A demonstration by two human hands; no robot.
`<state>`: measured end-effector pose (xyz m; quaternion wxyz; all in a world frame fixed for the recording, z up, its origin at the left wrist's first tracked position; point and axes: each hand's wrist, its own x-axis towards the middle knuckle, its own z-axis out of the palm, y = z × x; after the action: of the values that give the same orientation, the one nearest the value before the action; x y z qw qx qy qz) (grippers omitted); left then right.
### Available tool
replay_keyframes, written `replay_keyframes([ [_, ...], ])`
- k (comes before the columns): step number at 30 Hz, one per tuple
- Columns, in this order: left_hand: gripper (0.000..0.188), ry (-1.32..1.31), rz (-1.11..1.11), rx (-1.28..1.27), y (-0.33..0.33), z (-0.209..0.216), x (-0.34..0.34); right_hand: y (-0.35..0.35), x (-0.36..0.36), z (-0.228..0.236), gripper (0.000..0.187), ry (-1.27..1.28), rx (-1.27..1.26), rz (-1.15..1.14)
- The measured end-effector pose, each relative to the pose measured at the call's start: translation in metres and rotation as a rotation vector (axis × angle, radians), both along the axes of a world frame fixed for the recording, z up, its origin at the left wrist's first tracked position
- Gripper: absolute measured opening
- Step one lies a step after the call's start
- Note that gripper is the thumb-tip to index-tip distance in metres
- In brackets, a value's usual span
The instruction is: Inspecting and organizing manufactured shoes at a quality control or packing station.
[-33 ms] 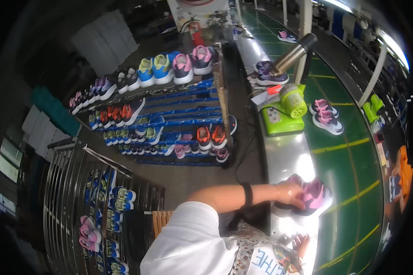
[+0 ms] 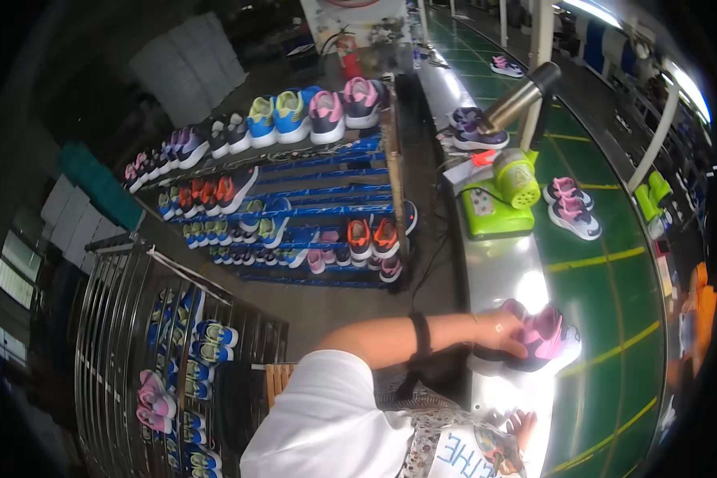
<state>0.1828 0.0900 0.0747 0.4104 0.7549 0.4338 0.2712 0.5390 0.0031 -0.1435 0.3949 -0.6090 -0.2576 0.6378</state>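
Observation:
A pair of pink and dark sneakers with white soles stands on the shiny metal ledge, beside the green conveyor belt (image 2: 601,299). My left hand (image 2: 499,331) reaches across from the left and is closed on these sneakers, thumb toward the nearer sneaker (image 2: 551,341). Part of the other sneaker (image 2: 513,308) shows behind my fingers. Lower down, close to my apron (image 2: 454,418), my right hand (image 2: 522,428) has its fingers spread over the ledge and holds nothing visible; its wrist is hidden.
Ahead on the ledge stands a lime-green heat gun (image 2: 518,179) on its base (image 2: 498,213), its metal nozzle by a purple sneaker (image 2: 479,137). Another pink and dark pair (image 2: 572,209) rides the belt. At left are a blue-barred shoe rack (image 2: 319,211) and a metal rack (image 2: 107,342).
The whole scene sits slightly farther right in the picture. My left hand stays on the sneakers, and my right hand is nearly unmoved.

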Motion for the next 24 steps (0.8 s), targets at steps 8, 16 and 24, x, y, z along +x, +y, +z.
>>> replay_keyframes([
  [8, 0.069, 0.456, 0.412, -0.124, -0.094, 0.076, -0.222, 0.050, -0.087, 0.015, 0.051, -0.099, -0.055, 0.181],
  [16, 0.067, 0.996, 1.045, -0.052, -0.131, 0.050, -0.436, 0.085, -0.190, 0.015, 0.044, -0.223, 0.003, 0.355],
  [24, 0.060, 1.161, 1.121, -0.347, -0.140, -0.058, -0.589, 0.102, -0.360, 0.071, 0.047, -0.373, 0.345, 0.858],
])
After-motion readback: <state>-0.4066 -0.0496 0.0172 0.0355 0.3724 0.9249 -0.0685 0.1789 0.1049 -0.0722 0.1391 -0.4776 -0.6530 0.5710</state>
